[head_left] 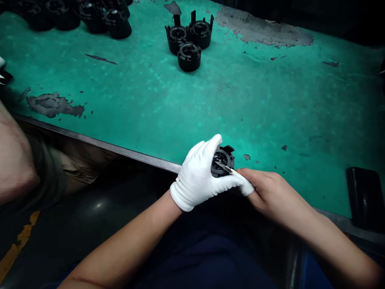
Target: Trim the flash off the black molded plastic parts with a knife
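A round black part [222,160] with upright tabs is at the table's near edge, its open face up. My left hand [200,170], in a white glove, is wrapped round its left side, thumb toward the near side. My right hand [260,182], mostly bare with some white cloth at the fingers, grips a thin pointed metal tool [227,168]. The tool's tip reaches into the inside of the black part. Exactly what the tip touches is too small to tell.
Three black parts [189,56] stand together at the table's far side. Several more [117,24] are at the far left. A black object [365,196] lies at the right edge. Another person's arm [15,160] is at left.
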Available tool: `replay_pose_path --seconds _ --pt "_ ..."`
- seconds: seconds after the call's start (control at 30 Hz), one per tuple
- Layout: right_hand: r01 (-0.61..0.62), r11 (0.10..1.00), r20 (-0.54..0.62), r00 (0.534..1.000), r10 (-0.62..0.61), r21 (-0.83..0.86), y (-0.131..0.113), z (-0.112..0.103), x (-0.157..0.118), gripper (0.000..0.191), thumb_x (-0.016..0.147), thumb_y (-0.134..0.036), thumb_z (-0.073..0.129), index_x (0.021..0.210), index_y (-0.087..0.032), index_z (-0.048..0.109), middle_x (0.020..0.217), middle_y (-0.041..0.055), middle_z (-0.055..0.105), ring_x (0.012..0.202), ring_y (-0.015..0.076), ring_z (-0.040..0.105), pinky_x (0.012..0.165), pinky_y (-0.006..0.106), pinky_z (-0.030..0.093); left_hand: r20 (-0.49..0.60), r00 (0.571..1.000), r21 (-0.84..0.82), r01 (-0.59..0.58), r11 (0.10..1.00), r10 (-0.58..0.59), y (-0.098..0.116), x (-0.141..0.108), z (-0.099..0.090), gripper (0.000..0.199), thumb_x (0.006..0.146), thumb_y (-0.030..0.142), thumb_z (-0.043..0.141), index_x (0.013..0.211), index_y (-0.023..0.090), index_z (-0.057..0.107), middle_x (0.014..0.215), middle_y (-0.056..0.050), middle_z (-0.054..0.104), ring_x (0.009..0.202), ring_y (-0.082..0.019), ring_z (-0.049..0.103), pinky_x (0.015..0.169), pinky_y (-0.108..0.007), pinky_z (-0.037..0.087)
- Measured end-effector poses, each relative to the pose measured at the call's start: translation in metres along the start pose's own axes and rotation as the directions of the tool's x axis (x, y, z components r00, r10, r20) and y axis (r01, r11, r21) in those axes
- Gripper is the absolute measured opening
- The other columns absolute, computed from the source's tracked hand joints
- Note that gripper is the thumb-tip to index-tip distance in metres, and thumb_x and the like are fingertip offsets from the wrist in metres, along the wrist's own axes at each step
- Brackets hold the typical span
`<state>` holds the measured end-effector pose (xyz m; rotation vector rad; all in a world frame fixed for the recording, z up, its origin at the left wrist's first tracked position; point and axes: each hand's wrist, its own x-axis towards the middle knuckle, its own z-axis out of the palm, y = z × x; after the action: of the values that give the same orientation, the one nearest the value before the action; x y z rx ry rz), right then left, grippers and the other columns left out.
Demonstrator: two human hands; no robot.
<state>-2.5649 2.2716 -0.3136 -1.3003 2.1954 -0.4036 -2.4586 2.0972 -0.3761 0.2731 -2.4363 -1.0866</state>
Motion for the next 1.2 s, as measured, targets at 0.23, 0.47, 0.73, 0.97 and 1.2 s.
replay_pose_path --seconds 0.23,0.47,0.73,0.97,1.2 --pt "-0.014 0.989 -0.012 1.000 0.012 -0.150 0.002 -0.013 0.002 0.017 0.089 -0.014 0.048 0.092 -0.023 0.062 0.089 0.0037 0.076 0.078 0.0227 0.073 0.064 0.031 0.047 -0.026 0.999 -0.008 -0.030 1.000 0.030 -0.002 -0.001 0.002 0.106 0.071 0.073 0.077 0.147 0.011 0.039 0.138 -0.023 0.060 0.131 -0.037 0.057 0.114 -0.055 0.045" --pt "0.037 0.958 0.123 0.992 -0.002 -0.284 -0.001 -0.024 0.006 0.026 0.078 -0.007 0.049 0.092 -0.024 0.062 0.075 0.0010 0.073 0.064 0.0204 0.069 0.054 0.030 0.039 -0.029 0.999 -0.012 -0.034 0.999 0.034 -0.002 0.000 0.002 0.104 0.071 0.072 0.078 0.147 0.011 0.040 0.138 -0.023 0.060 0.131 -0.037 0.057 0.113 -0.054 0.045" --pt "0.021 0.979 -0.030 0.999 -0.028 -0.204 0.007 -0.031 0.001 0.024 0.098 -0.027 0.046 0.114 -0.030 0.064 0.100 0.0000 0.077 0.081 0.0222 0.074 0.063 0.031 0.051 -0.075 0.996 -0.039 -0.051 0.998 0.048 -0.001 -0.001 0.000 0.097 0.070 0.074 0.077 0.140 0.014 0.047 0.140 -0.023 0.058 0.136 -0.037 0.054 0.114 -0.055 0.045" --pt "-0.043 0.992 -0.188 0.982 0.020 -0.119 0.024 -0.029 -0.009 0.030 0.103 -0.039 0.047 0.129 -0.037 0.062 0.123 -0.0032 0.075 0.107 0.0214 0.073 0.082 0.030 0.058 -0.107 0.990 -0.109 -0.100 0.989 0.088 0.000 -0.008 0.001 0.043 0.077 0.054 0.082 0.080 0.019 0.058 0.143 -0.020 0.053 0.132 -0.031 0.057 0.104 -0.048 0.055" --pt "-0.017 0.980 -0.200 0.980 -0.023 -0.198 0.029 -0.028 -0.008 0.034 0.100 -0.034 0.047 0.129 -0.027 0.063 0.109 0.0036 0.079 0.084 0.0229 0.076 0.065 0.032 0.056 -0.192 0.981 -0.140 -0.051 0.989 0.023 0.005 -0.006 0.007 0.062 0.073 0.050 0.087 0.113 0.020 0.051 0.143 -0.023 0.052 0.137 -0.033 0.052 0.108 -0.053 0.052"
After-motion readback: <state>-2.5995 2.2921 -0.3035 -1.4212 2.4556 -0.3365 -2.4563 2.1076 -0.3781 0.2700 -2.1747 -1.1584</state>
